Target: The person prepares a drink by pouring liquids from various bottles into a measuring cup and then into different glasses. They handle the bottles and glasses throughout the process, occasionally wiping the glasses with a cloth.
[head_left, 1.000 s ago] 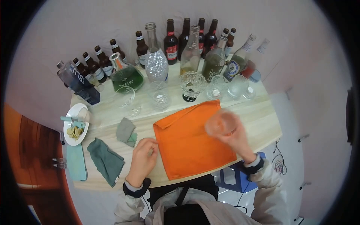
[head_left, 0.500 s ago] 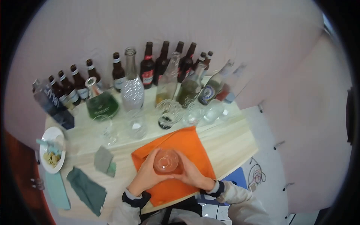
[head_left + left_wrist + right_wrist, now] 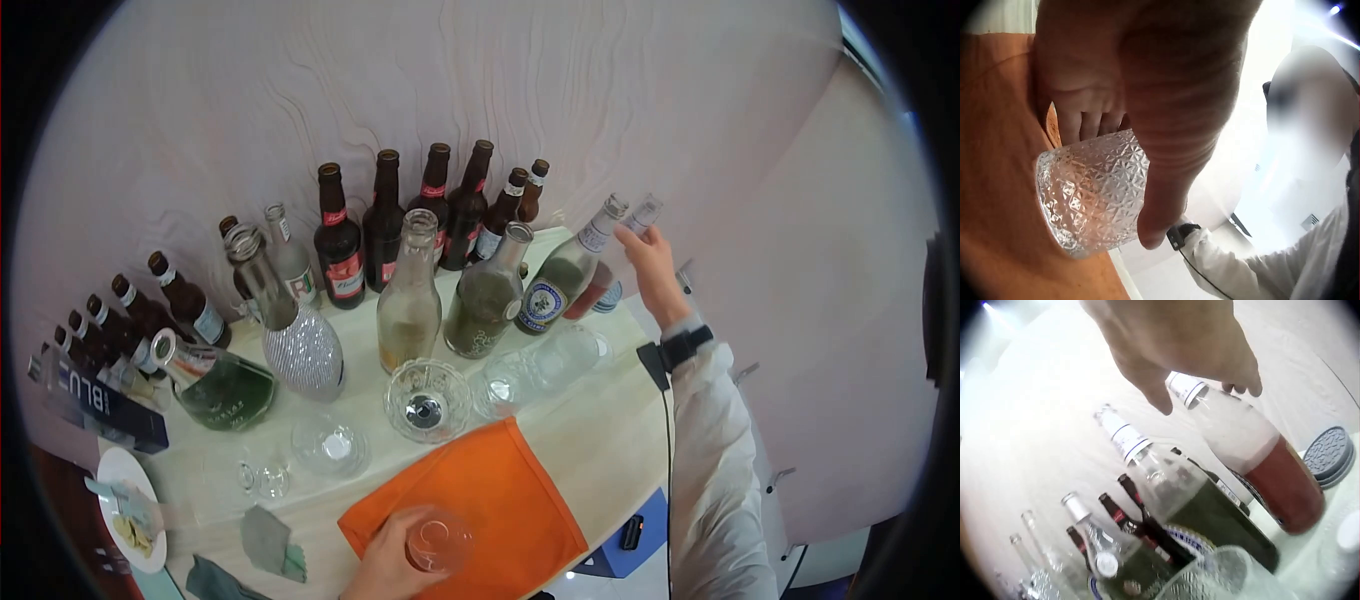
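Observation:
My left hand (image 3: pixel 388 562) holds a clear drinking glass (image 3: pixel 1094 197) with a cut diamond pattern, thumb and fingers round its side. The glass is tilted in the left wrist view, close over an orange cloth (image 3: pixel 480 490). At the far right of the table, my right hand (image 3: pixel 655 270) is at the neck of a clear bottle of red liquid (image 3: pixel 1285 487). Its thumb and fingers stand on either side of the white neck label, spread wider than the neck. Beside it leans into view a bottle of dark green liquid (image 3: pixel 1210 519) with a blue round label.
Brown beer bottles (image 3: pixel 340 255) line the back. Before them stand a silver textured bottle (image 3: pixel 305 355), a green flask (image 3: pixel 225 390) and a footed glass bowl (image 3: pixel 428 400). Clear glasses (image 3: pixel 330 445) stand nearer. A white plate (image 3: pixel 115 470) and a grey cloth (image 3: pixel 265 540) lie left.
The glass went from my right hand, through both hands, to my left hand alone over the cloth. My right hand has moved far right to the red liquid's bottle. The head view has shifted.

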`<state>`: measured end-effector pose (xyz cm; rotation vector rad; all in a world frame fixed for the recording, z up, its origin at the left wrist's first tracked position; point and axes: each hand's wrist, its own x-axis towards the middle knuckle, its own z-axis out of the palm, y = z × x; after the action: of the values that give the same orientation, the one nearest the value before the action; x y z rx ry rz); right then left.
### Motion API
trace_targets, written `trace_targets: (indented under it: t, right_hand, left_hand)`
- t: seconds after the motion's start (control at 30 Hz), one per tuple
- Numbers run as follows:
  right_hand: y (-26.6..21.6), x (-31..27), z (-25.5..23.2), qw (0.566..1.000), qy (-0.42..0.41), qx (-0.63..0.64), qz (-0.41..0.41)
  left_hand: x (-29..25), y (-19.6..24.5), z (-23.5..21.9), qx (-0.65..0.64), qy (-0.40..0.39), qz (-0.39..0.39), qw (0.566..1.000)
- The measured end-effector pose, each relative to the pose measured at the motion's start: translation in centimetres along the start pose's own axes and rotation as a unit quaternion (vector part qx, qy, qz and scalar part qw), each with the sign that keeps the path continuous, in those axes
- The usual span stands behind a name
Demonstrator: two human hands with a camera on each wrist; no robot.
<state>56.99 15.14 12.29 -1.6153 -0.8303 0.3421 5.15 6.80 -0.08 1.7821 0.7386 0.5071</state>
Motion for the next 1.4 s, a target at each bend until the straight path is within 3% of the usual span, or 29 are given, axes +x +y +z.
trace_targets:
  t: [0.03,0.1,0.13,0.2,0.33,0.43,0.53,0.63,0.67,0.73,0.8,0.87,0.97,1.03,1.17,1.4]
  right_hand:
    - [0.0,0.9,0.8,1.000,0.002,0.002,0.004]
    - [0.3,2.1,2.2,0.992,0.108,-0.058,0.010]
    - [0.9,2.6,2.5,0.993,0.105,-0.058,0.012]
    - [1.7,3.3,2.7,0.985,0.161,-0.023,-0.060]
    - [0.2,3.4,1.2,0.974,0.186,-0.059,-0.116]
    - [-4.5,1.7,-0.8,0.974,0.161,-0.007,-0.161]
    - [-9.2,-2.8,-2.5,0.965,0.127,-0.005,-0.229]
    - [-12.1,-8.8,-3.7,0.945,0.027,-0.182,-0.270]
    - [-11.7,-10.7,-3.7,0.945,0.018,-0.180,-0.272]
    - [-10.7,-14.9,-3.4,0.885,-0.039,-0.325,-0.332]
    - [-10.7,-19.3,-1.7,0.879,-0.106,-0.294,-0.360]
    - [-10.6,-22.8,-0.7,0.867,-0.214,-0.306,-0.330]
    - [-9.6,-27.2,1.4,0.853,-0.283,-0.306,-0.314]
    - [-8.8,-28.9,2.6,0.813,-0.362,-0.324,-0.323]
    - [-8.5,-31.4,4.8,0.785,-0.427,-0.335,-0.299]
    - [-7.6,-31.9,6.4,0.742,-0.439,-0.394,-0.319]
  left_hand:
    - [-0.1,-0.3,0.1,-0.002,0.001,-0.002,1.000]
    - [-0.1,0.2,-0.3,-0.045,-0.013,-0.009,0.999]
    - [0.0,0.3,-0.3,-0.046,-0.013,-0.013,0.999]
    - [0.1,0.3,-0.4,-0.040,-0.003,0.004,0.999]
    - [-0.2,-0.4,0.0,-0.052,0.014,0.012,0.998]
    - [0.2,0.0,-0.2,-0.009,0.007,0.022,1.000]
    - [0.2,-0.4,0.0,-0.036,0.005,0.013,0.999]
    - [-0.1,-0.2,0.2,-0.064,0.027,0.023,0.997]
    - [-0.2,-0.3,0.4,-0.066,0.035,0.019,0.997]
    - [-0.5,-0.5,0.6,-0.036,0.055,0.056,0.996]
    - [-1.0,-0.1,0.6,-0.073,0.059,0.049,0.994]
    - [-1.5,-0.1,0.5,-0.064,0.065,0.100,0.991]
    - [-2.2,0.7,0.3,-0.081,0.059,0.128,0.987]
    - [-2.4,0.9,0.2,-0.084,0.064,0.153,0.983]
    - [-2.6,0.5,0.6,-0.085,0.055,0.184,0.978]
    - [-2.6,0.0,1.1,-0.084,0.063,0.210,0.972]
